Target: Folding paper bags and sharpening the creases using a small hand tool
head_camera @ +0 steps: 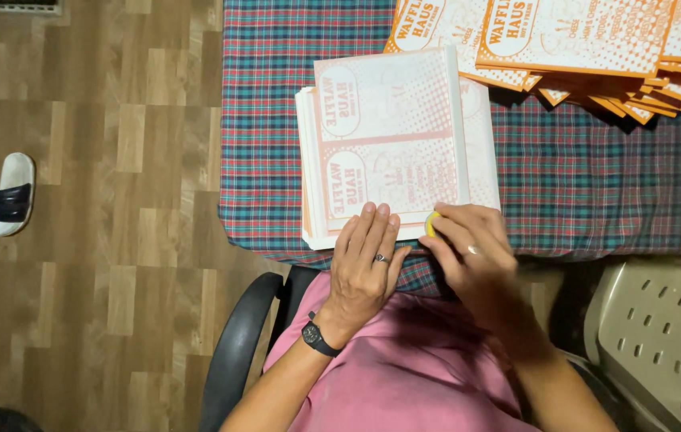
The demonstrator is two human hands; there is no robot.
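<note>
Matt printed paper sheets (pixel 392 140) lie on a woven plaid tablecloth (pixel 596 184); beside the cloth, smooth wood-look flooring (pixel 116 200) and a perforated plastic stool (pixel 664 336).

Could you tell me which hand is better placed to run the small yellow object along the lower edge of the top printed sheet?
Probably the right hand: it already holds the small yellow object against the sheet's lower edge. The left hand lies flat on the stack, better suited to steadying it.
</note>
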